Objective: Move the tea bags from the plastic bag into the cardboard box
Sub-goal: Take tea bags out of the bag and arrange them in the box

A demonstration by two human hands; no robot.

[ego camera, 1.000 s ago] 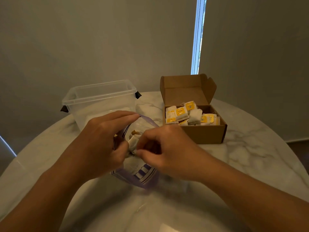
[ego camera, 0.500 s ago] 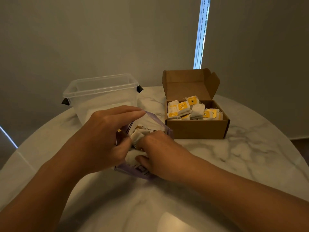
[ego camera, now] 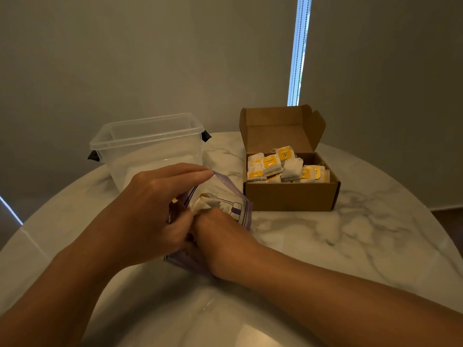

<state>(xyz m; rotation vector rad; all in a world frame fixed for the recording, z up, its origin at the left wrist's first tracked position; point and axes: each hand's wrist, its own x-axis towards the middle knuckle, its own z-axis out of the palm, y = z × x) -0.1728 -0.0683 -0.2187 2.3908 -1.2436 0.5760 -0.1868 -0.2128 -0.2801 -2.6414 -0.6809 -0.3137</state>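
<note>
Tea bags [ego camera: 283, 166] of white paper with yellow tags, heaped in the open brown cardboard box [ego camera: 290, 196] at the far right, lid flap upright behind. More pale tea bags bunched at the mouth of the clear plastic bag [ego camera: 233, 196] with purple zip edge and purple print, just beside the box's near left corner. Left hand [ego camera: 152, 209] at the bag's mouth, forefinger stretched to the far rim, thumb against the near rim, pinching the plastic and holding the opening apart. Right hand [ego camera: 220, 236] pushed into the opening from the near side, fingers hidden among the paper; grip on anything impossible to tell. Tall clear plastic tub [ego camera: 147, 146] with black clips behind the left hand. All on a round white marble table [ego camera: 363, 234].
</note>
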